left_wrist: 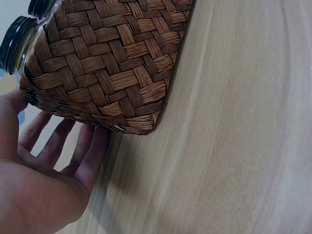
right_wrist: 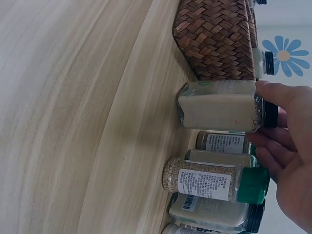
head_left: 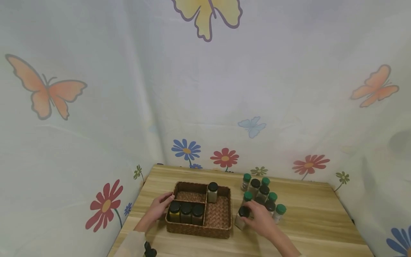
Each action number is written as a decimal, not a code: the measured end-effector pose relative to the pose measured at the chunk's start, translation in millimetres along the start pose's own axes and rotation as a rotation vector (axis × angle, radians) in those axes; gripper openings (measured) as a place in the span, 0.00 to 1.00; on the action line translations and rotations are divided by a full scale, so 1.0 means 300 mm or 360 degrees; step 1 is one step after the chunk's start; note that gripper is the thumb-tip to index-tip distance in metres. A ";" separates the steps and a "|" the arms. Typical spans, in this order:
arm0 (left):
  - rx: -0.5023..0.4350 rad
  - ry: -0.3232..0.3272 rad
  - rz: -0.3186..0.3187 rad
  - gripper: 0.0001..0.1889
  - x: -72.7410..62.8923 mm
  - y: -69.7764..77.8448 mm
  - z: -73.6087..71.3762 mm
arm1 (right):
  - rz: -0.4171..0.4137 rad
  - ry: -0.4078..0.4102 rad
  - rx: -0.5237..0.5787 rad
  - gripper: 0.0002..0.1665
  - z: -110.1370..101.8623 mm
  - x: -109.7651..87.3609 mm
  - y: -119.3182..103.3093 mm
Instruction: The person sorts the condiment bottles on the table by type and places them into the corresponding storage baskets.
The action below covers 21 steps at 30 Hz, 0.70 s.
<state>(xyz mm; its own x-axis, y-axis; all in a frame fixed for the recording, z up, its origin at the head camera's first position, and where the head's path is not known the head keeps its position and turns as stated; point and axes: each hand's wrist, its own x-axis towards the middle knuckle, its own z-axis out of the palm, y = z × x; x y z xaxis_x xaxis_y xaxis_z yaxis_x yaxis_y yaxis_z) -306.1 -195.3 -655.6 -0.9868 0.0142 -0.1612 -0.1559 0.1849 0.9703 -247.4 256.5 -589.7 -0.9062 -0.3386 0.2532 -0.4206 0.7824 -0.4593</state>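
Note:
My right hand [head_left: 261, 219] pinches a square glass spice jar [right_wrist: 219, 109] near its black lid. Pale powder fills most of this jar, which stands slightly tilted just right of the woven basket [head_left: 199, 230]; whether its base touches the table I cannot tell. On the other side, my left hand [head_left: 158, 206] rests against the basket's left wall, fingers fairly straight and thumb near the rim [left_wrist: 9, 100]. Three black-lidded jars [head_left: 186, 213] sit in the basket's front left compartment. One more black-lidded jar [head_left: 212, 192] stands at the back of the right compartment.
Several spice jars with green or black lids cluster right of the basket, among them a green-lidded bottle [right_wrist: 209, 183] of tan grains. A small black object [head_left: 150, 250] lies by the left sleeve. Patterned fabric [head_left: 205, 107] hangs behind the wooden table [head_left: 314, 214].

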 end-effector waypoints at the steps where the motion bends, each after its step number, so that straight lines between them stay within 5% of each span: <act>1: -0.0002 0.0000 0.0001 0.34 0.000 0.001 -0.001 | -0.0007 -0.0013 0.0000 0.23 -0.002 0.003 0.000; 9: -0.0007 -0.0017 -0.0014 0.35 -0.004 0.005 -0.001 | -0.0156 -0.0080 -0.0061 0.23 -0.047 0.019 -0.008; 21: 0.0000 0.0001 -0.0022 0.33 -0.006 0.012 -0.009 | -0.0257 -0.0092 0.0066 0.24 -0.246 0.124 -0.116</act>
<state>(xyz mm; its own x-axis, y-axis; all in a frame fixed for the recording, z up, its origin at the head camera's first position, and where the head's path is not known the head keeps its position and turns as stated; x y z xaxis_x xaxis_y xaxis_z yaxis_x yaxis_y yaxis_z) -304.9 -197.2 -651.2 -0.9846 0.0112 -0.1746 -0.1696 0.1851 0.9680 -263.3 255.2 -501.3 -0.8270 -0.4888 0.2777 -0.5615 0.6933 -0.4517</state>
